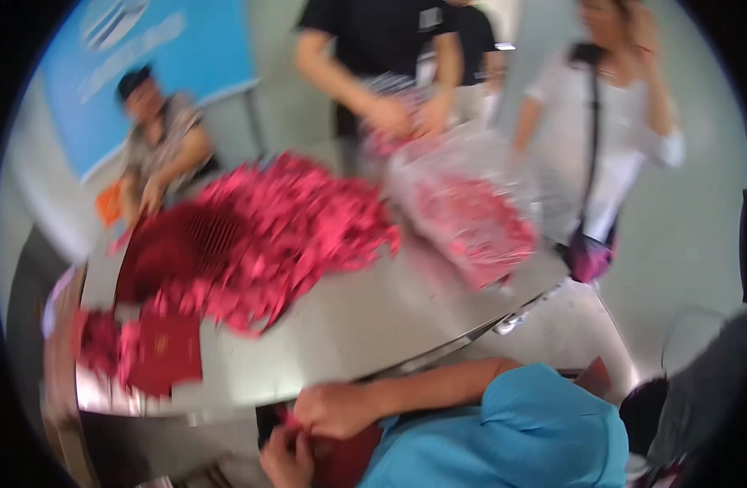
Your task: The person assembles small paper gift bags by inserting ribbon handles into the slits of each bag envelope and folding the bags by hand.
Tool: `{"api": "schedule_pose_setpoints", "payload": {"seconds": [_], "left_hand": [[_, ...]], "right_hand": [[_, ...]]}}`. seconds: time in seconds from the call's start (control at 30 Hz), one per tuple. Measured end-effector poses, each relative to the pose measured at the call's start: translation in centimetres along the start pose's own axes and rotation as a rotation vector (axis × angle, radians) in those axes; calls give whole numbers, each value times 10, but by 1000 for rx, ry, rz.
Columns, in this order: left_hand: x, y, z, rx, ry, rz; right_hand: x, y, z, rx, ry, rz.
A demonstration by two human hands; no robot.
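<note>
My right hand (338, 411) reaches in from a blue sleeve, its fingers closed at a small pink-red strip (287, 418). Just below it, my left hand (286, 462) is curled, with its fingers pinched up against the same strip; blur hides the exact grip. Under both hands lies a dark red flat piece (345, 462), partly covered by my hands and shirt. On the table's near left edge sits a dark red booklet cover (168, 351) with a small gold emblem, beside a bundle of pink-red strips (103, 343).
A large heap of pink-red strips (296, 228) spreads over the metal table (349, 325), beside a dark red ribbed pile (166, 256). A clear plastic bag (467, 207) of pink pieces stands at the far right. Several people are around the table; one person's hands (398, 118) handle pink material.
</note>
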State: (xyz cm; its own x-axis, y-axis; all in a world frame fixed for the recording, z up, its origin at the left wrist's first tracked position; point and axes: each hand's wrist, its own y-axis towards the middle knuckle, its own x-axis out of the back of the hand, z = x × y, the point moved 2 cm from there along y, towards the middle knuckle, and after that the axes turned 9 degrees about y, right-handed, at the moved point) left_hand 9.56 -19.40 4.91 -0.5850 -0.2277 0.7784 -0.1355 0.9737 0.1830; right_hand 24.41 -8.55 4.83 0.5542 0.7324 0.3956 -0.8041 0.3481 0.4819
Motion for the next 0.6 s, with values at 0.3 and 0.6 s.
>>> {"api": "schedule_pose_setpoints", "payload": {"seconds": [0.3,0.6], "left_hand": [[46,47,12,-108,-90,420],[52,32,41,329,-600,830]], "right_hand": [[29,1,6,-192,11,57],[23,2,4,-216,45,53]]}}
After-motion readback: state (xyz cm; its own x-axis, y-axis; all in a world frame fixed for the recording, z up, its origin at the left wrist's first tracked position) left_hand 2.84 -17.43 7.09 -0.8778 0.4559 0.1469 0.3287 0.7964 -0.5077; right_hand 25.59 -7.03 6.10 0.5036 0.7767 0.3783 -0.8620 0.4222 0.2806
